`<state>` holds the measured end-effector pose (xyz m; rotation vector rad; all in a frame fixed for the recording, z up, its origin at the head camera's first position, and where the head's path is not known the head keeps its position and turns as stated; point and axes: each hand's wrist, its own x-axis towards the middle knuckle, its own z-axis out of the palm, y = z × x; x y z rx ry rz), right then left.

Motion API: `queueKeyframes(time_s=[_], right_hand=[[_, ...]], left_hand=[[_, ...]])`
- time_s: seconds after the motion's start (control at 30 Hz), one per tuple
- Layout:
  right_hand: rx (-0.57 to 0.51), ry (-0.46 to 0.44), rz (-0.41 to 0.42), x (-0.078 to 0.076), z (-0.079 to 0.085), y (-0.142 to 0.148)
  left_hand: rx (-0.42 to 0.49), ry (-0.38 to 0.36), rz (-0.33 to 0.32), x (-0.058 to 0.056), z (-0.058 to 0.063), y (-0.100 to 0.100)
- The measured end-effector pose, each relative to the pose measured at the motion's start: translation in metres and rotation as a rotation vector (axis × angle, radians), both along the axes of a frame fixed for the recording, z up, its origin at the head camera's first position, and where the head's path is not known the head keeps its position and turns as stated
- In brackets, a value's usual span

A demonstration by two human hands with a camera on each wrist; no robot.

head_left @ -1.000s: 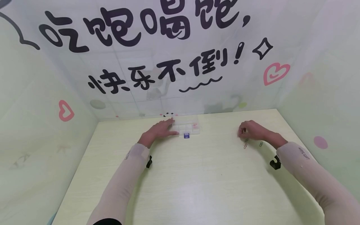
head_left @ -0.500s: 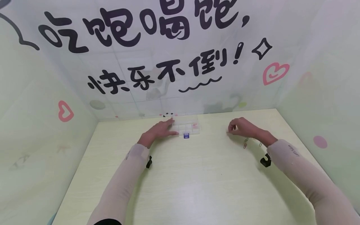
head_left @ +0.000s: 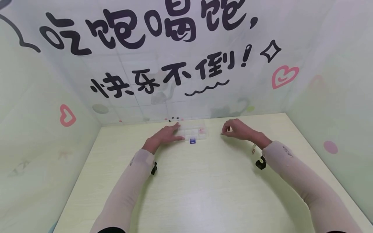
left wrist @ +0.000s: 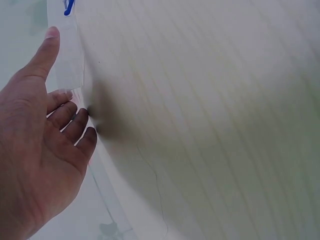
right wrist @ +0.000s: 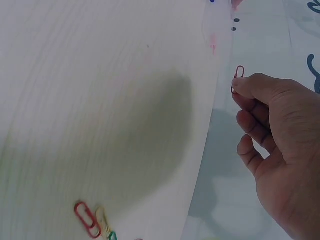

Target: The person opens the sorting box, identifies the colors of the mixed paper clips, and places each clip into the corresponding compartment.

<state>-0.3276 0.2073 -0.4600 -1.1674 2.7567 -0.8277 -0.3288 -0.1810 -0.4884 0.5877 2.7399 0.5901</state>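
At the far side of the table lies a clear plastic compartment box [head_left: 191,132] with a blue latch or label [head_left: 192,141] at its front. My left hand [head_left: 166,134] rests against the box's left end, thumb along the front and fingers spread toward the back. In the left wrist view its thumb is straight and the other fingers are loosely bent. My right hand [head_left: 237,128] is to the right of the box, above the table. Between thumb and forefinger it pinches a red paper clip [right wrist: 240,71]. Something pinkish-red [head_left: 201,130] shows in a right-hand compartment.
Loose paper clips lie on the table to the right, partly hidden by the right forearm: a red paper clip [right wrist: 87,220], a yellow paper clip [right wrist: 102,219] and a green paper clip [right wrist: 113,235]. A printed curtain [head_left: 140,110] hangs behind the table's back edge.
My right hand has lifted from beside the loose clips and moved left toward the box, carrying a paper clip. My left hand has stayed at the box.
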Motion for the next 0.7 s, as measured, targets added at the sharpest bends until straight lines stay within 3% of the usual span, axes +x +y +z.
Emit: queueKeyframes(time_s=[0.37, 0.7], right_hand=[[-0.024, 0.027, -0.004, -0.007, 0.002, -0.033], [-0.001, 0.009, -0.060, -0.012, -0.001, -0.058]], left_hand=[[-0.002, 0.003, -0.004, -0.002, 0.000, 0.000], [-0.008, -0.011, 0.005, -0.001, 0.001, 0.000]])
